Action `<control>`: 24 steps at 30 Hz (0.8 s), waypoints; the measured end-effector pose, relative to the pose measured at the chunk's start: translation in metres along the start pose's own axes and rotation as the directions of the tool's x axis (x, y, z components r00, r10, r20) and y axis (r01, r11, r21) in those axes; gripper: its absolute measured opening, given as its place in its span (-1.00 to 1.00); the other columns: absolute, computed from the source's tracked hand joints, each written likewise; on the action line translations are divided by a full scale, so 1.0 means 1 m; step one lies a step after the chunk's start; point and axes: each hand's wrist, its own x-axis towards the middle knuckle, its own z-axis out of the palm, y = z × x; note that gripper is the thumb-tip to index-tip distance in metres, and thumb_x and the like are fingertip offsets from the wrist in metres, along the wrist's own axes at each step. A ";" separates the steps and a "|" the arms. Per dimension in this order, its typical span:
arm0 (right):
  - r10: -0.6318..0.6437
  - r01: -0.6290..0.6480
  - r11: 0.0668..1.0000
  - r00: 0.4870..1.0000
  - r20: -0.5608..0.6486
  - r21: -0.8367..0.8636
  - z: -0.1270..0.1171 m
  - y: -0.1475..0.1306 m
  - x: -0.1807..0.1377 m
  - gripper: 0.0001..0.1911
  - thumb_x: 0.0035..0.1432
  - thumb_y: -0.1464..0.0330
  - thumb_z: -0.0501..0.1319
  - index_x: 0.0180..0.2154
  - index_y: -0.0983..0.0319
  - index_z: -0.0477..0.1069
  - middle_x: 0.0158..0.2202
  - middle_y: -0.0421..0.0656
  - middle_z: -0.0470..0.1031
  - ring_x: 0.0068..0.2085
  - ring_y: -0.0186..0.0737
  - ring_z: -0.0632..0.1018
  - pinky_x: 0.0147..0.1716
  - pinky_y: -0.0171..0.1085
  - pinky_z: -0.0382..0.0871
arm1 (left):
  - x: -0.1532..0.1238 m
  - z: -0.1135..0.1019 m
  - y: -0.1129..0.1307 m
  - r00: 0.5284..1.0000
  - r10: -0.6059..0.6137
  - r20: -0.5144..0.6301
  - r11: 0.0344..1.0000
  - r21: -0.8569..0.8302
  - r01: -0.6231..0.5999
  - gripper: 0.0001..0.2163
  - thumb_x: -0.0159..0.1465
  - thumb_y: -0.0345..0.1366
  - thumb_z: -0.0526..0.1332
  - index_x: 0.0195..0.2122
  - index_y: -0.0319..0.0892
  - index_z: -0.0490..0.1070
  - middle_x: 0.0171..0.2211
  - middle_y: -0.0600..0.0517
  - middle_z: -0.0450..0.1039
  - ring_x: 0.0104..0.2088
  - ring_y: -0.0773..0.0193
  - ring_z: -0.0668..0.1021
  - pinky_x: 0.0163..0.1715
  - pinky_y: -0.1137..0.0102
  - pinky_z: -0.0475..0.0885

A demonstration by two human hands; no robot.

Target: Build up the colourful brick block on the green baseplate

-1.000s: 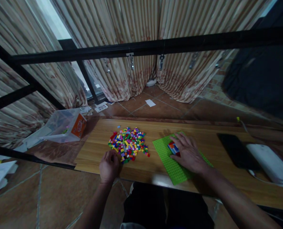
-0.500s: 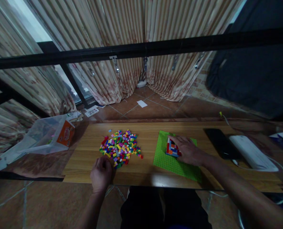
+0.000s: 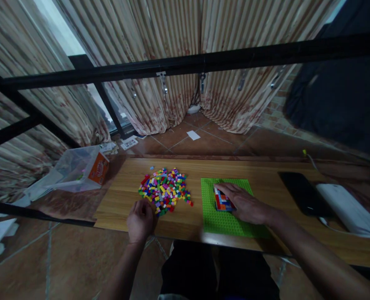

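Observation:
A green studded baseplate [image 3: 214, 221] lies on the wooden table right of centre. On it sits a small block of joined toy bricks [image 3: 222, 203] in red, orange, white and blue. My right hand [image 3: 242, 202] reaches over this brick build from the right, its fingers closed around it and covering its far and right sides. My left hand [image 3: 140, 218] rests curled at the table's near edge, beside a pile of loose toy bricks [image 3: 164, 189] in many colours. Whatever its fingers may hold is hidden.
A black phone-like slab [image 3: 303, 193] and a white device with a cable [image 3: 348, 208] lie on the table's right side. Left of the table stands a clear plastic box [image 3: 75, 173] with an orange label. A black rail [image 3: 185, 64] crosses before the curtains.
The baseplate has turned slightly counterclockwise and shifted left on the table, with my right hand still on the brick build. My left hand stays curled by the pile. The view has shifted a little.

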 end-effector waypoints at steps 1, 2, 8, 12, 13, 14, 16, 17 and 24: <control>-0.004 0.004 1.000 1.000 0.000 0.000 0.001 -0.002 0.002 -0.04 -0.16 0.61 0.11 0.32 0.11 -0.02 0.30 -0.06 0.15 0.29 -0.06 0.18 0.22 0.02 0.07 | 0.000 0.000 0.000 1.000 -0.004 0.006 1.000 -0.003 0.004 -0.88 0.23 -0.35 0.12 -0.29 -0.14 0.44 -0.32 0.01 0.50 -0.32 0.27 0.53 -0.38 0.45 0.29; -0.012 0.012 1.000 1.000 0.000 0.002 0.002 -0.004 0.003 -0.03 -0.16 0.61 0.11 0.32 0.11 -0.03 0.30 -0.06 0.16 0.29 -0.07 0.19 0.22 0.01 0.08 | 0.000 0.000 0.000 1.000 -0.006 0.009 1.000 -0.007 0.006 -0.89 0.23 -0.35 0.12 -0.30 -0.14 0.43 -0.32 0.01 0.50 -0.32 0.27 0.53 -0.37 0.44 0.29; -0.057 0.058 0.998 0.998 0.024 -0.013 0.006 -0.011 0.015 -0.02 -0.16 0.58 0.12 0.32 0.10 -0.06 0.30 -0.10 0.14 0.30 -0.11 0.17 0.24 -0.04 0.08 | -0.001 0.002 -0.003 1.000 0.020 0.014 1.000 -0.020 -0.019 -0.90 0.23 -0.36 0.11 -0.32 -0.13 0.42 -0.30 0.02 0.49 -0.29 0.27 0.53 -0.33 0.45 0.32; -0.049 0.051 0.994 0.998 0.026 -0.099 0.008 -0.010 0.016 -0.04 -0.16 0.58 0.12 0.32 0.14 -0.05 0.31 -0.06 0.14 0.30 -0.07 0.18 0.24 -0.01 0.09 | -0.002 0.002 -0.003 0.999 0.043 0.019 0.999 -0.030 -0.042 -0.88 0.24 -0.39 0.10 -0.32 -0.14 0.43 -0.32 0.00 0.49 -0.29 0.26 0.53 -0.31 0.44 0.33; -0.043 0.044 0.990 0.999 0.011 -0.136 0.008 -0.012 0.015 -0.04 -0.17 0.58 0.12 0.31 0.14 -0.02 0.30 -0.05 0.15 0.30 -0.04 0.18 0.24 0.03 0.07 | -0.002 0.001 -0.003 0.999 0.045 0.020 0.999 -0.030 -0.045 -0.87 0.24 -0.39 0.09 -0.32 -0.13 0.43 -0.33 0.00 0.48 -0.30 0.26 0.52 -0.31 0.44 0.33; -0.042 0.039 0.984 0.999 -0.011 -0.171 0.008 -0.015 0.014 -0.05 -0.18 0.58 0.14 0.30 0.14 0.01 0.30 -0.04 0.15 0.31 0.00 0.17 0.25 0.06 0.05 | -0.003 0.001 -0.002 0.999 0.044 0.021 0.999 -0.030 -0.044 -0.87 0.24 -0.39 0.09 -0.33 -0.13 0.43 -0.34 0.00 0.48 -0.31 0.26 0.52 -0.32 0.43 0.33; -0.057 0.041 0.976 0.996 -0.069 -0.213 0.011 -0.028 0.013 -0.09 -0.15 0.55 0.17 0.28 0.14 0.06 0.30 -0.03 0.15 0.31 0.06 0.15 0.25 0.11 0.01 | -0.003 0.001 -0.002 0.999 0.039 0.023 0.999 -0.036 -0.038 -0.87 0.25 -0.38 0.09 -0.33 -0.13 0.43 -0.35 0.01 0.47 -0.31 0.26 0.51 -0.31 0.43 0.33; -0.069 0.047 0.976 0.993 -0.096 -0.213 0.013 -0.038 0.014 -0.13 -0.12 0.53 0.18 0.28 0.14 0.08 0.30 -0.03 0.15 0.31 0.06 0.15 0.25 0.10 0.02 | -0.003 0.001 -0.002 0.999 0.037 0.024 0.998 -0.044 -0.036 -0.87 0.25 -0.37 0.09 -0.32 -0.13 0.43 -0.34 0.01 0.47 -0.31 0.26 0.51 -0.30 0.43 0.34; 0.075 -0.089 0.992 0.986 -0.150 -0.088 0.052 -0.118 0.051 -0.42 0.12 0.54 0.00 0.21 0.34 0.19 0.08 0.10 0.42 0.04 -0.03 0.50 0.01 -0.12 0.37 | -0.006 0.000 -0.002 0.998 0.046 0.030 0.995 -0.086 -0.043 -0.87 0.26 -0.38 0.08 -0.31 -0.12 0.43 -0.34 0.02 0.46 -0.29 0.28 0.50 -0.26 0.43 0.35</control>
